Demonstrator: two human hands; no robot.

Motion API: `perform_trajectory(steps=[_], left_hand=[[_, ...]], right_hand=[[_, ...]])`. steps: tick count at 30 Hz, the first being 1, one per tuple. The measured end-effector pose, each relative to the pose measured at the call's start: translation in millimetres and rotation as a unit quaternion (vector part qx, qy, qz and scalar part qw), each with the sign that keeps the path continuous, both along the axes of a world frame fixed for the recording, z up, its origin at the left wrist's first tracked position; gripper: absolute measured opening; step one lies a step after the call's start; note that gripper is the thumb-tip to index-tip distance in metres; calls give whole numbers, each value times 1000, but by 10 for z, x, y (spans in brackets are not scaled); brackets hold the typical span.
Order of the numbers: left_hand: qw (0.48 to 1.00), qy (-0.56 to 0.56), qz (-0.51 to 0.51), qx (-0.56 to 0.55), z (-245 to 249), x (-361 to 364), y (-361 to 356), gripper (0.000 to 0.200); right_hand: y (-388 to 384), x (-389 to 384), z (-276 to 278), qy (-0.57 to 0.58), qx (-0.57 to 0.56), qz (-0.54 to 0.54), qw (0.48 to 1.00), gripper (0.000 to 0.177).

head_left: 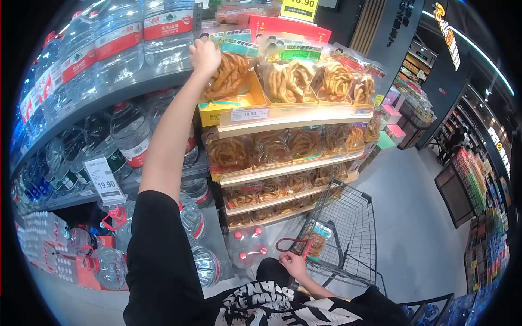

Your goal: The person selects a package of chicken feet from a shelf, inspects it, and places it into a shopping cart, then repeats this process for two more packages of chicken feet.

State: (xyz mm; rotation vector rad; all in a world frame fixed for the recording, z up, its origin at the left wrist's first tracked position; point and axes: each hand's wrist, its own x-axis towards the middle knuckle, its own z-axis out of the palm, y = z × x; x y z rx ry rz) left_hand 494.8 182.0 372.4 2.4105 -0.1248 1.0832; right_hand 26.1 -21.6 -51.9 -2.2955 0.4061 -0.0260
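Note:
My left hand (205, 56) reaches up to the top shelf of the snack rack. Its fingers are closed at the upper edge of a clear bag of twisted fried dough (230, 73), which stands in a yellow display box (251, 93). Low in front of me, my right hand (294, 265) is closed at the red handle (308, 249) of a wire shopping cart (353, 231). A packaged snack with a green label (318, 240) lies inside the cart. More bags of twisted dough (289, 80) stand to the right of my left hand.
Large water bottles (119, 41) fill the shelves at left, with a price card (104, 182) sticking out. Lower rack shelves (283, 174) hold more snack bags. Bottles with red caps (247, 244) stand on the floor beside the cart. Grey floor (413, 217) stretches right towards other displays (470, 179).

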Motion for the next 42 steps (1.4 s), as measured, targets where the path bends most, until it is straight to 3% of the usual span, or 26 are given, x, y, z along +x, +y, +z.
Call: perform_trajectory(steps=[2, 5, 9, 12, 19, 21, 27, 31, 35, 37, 39, 41, 42], left_hand=[[1000, -8, -10, 1, 1, 16, -1, 22], [994, -44, -45, -88, 17, 24, -9, 17], [986, -103, -88, -94, -24, 67, 59, 14], [969, -137, -111, -172, -36, -24, -4, 12], [941, -186, -65, -275, 95, -40, -204, 8], [950, -183, -21, -254, 225, -85, -234, 12], [975, -146, -26, -165, 683, -340, -48, 23], [960, -229, -99, -128, 900, -290, 144, 26], [916, -319, -146, -195, 1112, -293, 292, 32], [914, -273, -179, -241, 1174, -279, 391, 32], [862, -278, -296, -302, 1189, -432, 386, 28], [850, -278, -324, -310, 1142, -964, 251, 26], [861, -255, -356, -256, 1087, -1166, 227, 24]], right_hand=[[-24, 10, -30, -1, -1, -3, 1000, 17], [-13, 15, -21, -5, 3, -10, 1000, 17], [-11, 15, -7, -10, 7, -27, 1000, 17], [-9, 21, -42, -15, 12, -29, 999, 16], [-9, 30, -34, -20, 13, -43, 999, 17], [-24, 19, -48, -21, 56, -42, 997, 17], [-84, 36, -144, -12, 16, -36, 999, 17], [-85, 36, -162, -5, 15, -43, 999, 17], [-72, 5, -194, -18, 10, -42, 999, 18], [-65, 10, -100, -15, 9, -18, 1000, 17], [-52, 7, -109, -23, 18, -32, 999, 17], [-32, 28, -40, -35, 17, -33, 999, 16], [-28, 29, -22, -35, 19, -36, 999, 16]])
